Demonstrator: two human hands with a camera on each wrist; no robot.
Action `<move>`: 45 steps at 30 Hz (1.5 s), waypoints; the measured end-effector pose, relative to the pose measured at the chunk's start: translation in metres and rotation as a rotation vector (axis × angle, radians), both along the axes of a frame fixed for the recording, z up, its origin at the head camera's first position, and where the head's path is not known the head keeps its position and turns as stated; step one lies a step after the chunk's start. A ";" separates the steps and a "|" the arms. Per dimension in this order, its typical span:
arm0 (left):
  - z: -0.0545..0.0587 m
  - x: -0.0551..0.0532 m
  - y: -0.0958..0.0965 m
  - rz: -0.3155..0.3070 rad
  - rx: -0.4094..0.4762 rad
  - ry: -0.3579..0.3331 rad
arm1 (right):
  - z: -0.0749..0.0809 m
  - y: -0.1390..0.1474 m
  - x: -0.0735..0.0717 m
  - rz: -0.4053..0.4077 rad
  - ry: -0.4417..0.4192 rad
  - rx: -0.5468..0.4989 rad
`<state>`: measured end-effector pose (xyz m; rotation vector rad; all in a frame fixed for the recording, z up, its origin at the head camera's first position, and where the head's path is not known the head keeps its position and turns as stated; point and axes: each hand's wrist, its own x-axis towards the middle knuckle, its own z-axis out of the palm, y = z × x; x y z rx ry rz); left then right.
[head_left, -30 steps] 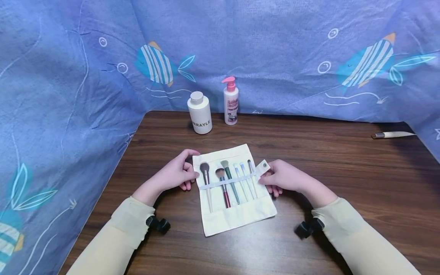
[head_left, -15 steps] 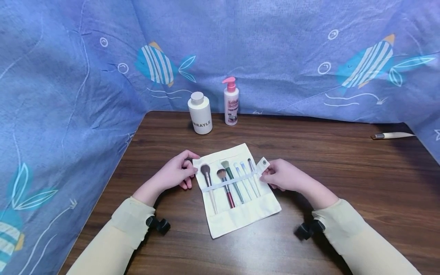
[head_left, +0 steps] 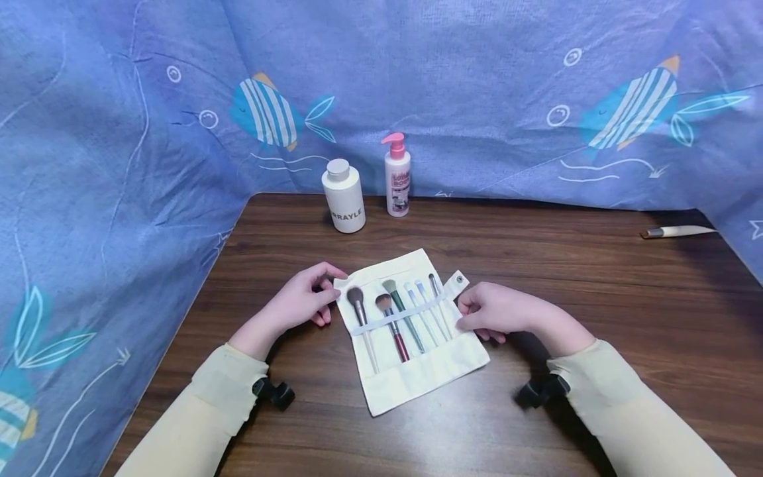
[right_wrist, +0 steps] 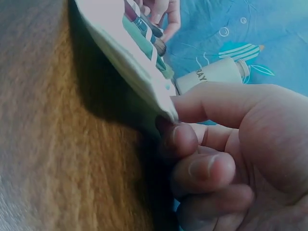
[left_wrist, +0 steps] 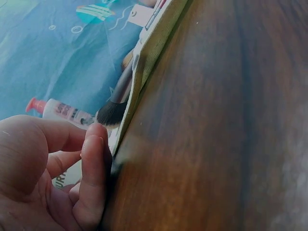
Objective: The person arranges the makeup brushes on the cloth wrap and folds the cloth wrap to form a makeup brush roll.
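Observation:
A cream fabric brush roll [head_left: 411,381] lies unfolded on the table, slightly turned. Its elastic band crosses several makeup brushes: a dark-headed one [head_left: 356,298] at the left, a red-handled one [head_left: 399,341], a green-handled one [head_left: 411,331] and thinner ones to the right. My left hand [head_left: 301,298] pinches the roll's upper left corner between thumb and fingers. At the right edge, just below the snap tab [head_left: 457,283], my right hand [head_left: 501,308] pinches the fabric; the right wrist view shows that edge lifted off the wood, with the fingertips [right_wrist: 185,139] beneath it.
Behind the roll stand a white capped bottle [head_left: 344,199] and a pump bottle [head_left: 398,179] with a pink top. A pale-handled brush [head_left: 679,231] lies at the far right of the wooden table [head_left: 566,252]. A blue fish-print cloth [head_left: 477,99] hangs around the back and left.
The roll has turned slightly, its lower edge swinging to the right. My right hand has slid from the snap tab down the right edge; my left hand has stayed at its corner.

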<state>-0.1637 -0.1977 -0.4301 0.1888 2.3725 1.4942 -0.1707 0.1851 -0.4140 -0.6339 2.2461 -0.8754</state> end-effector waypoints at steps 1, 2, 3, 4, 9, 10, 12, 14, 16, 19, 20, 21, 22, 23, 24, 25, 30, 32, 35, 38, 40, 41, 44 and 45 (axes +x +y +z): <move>0.000 0.000 0.000 0.004 0.001 0.003 | 0.000 0.000 0.000 -0.005 0.006 0.001; 0.000 0.001 0.000 0.007 0.001 0.006 | 0.001 0.000 0.000 -0.010 0.011 0.003; 0.001 0.001 0.001 0.011 0.000 0.009 | 0.001 0.000 0.000 -0.012 0.019 0.004; 0.001 0.001 0.001 0.012 -0.001 0.011 | 0.001 0.000 0.000 -0.018 0.026 0.008; 0.000 0.002 0.001 0.013 -0.010 -0.006 | 0.002 0.001 -0.003 -0.058 0.071 0.000; 0.000 0.002 0.001 0.012 -0.009 -0.014 | 0.002 0.001 -0.003 -0.073 0.084 -0.003; -0.001 0.001 0.001 0.009 -0.008 -0.028 | 0.002 0.002 -0.005 -0.100 0.132 -0.014; -0.001 0.000 0.000 0.002 -0.008 -0.037 | 0.002 0.003 -0.006 -0.127 0.176 -0.024; -0.002 0.000 0.000 -0.006 -0.008 -0.042 | 0.002 0.003 -0.008 -0.144 0.208 -0.034; -0.002 0.000 0.000 -0.013 -0.009 -0.041 | 0.000 0.005 -0.010 -0.155 0.220 -0.042; -0.003 0.000 0.000 -0.015 -0.007 -0.041 | -0.001 0.006 -0.010 -0.150 0.218 -0.042; -0.003 0.000 0.000 -0.015 -0.006 -0.040 | -0.001 0.007 -0.011 -0.142 0.205 -0.044; -0.003 0.000 -0.001 -0.016 -0.006 -0.039 | -0.001 0.009 -0.011 -0.132 0.179 -0.048; -0.003 0.000 -0.001 -0.016 -0.007 -0.037 | 0.000 0.011 -0.012 -0.121 0.135 -0.052; -0.004 0.000 -0.001 -0.016 -0.008 -0.035 | 0.001 0.013 -0.012 -0.108 0.088 -0.054; -0.004 0.000 -0.001 -0.017 -0.010 -0.032 | 0.002 0.016 -0.012 -0.092 0.041 -0.058; -0.006 0.000 -0.003 -0.033 -0.033 -0.013 | 0.007 0.029 -0.012 -0.016 -0.108 -0.057; -0.006 0.000 -0.004 -0.047 -0.043 -0.010 | 0.007 0.031 -0.012 0.007 -0.113 -0.060; -0.007 0.001 -0.004 -0.075 -0.049 -0.011 | 0.005 0.032 -0.014 0.017 -0.124 -0.069; -0.007 0.001 -0.005 -0.103 -0.048 -0.005 | 0.003 0.034 -0.016 0.013 -0.125 -0.082; -0.007 0.001 -0.005 -0.117 -0.050 0.002 | 0.002 0.035 -0.017 0.010 -0.123 -0.096; -0.007 0.001 -0.005 -0.122 -0.050 0.004 | 0.002 0.036 -0.018 0.008 -0.122 -0.105; -0.005 0.001 -0.004 -0.151 -0.057 0.007 | 0.001 0.038 -0.019 -0.012 -0.124 -0.129; -0.004 0.001 -0.004 -0.162 -0.062 0.009 | 0.001 0.039 -0.020 -0.021 -0.122 -0.135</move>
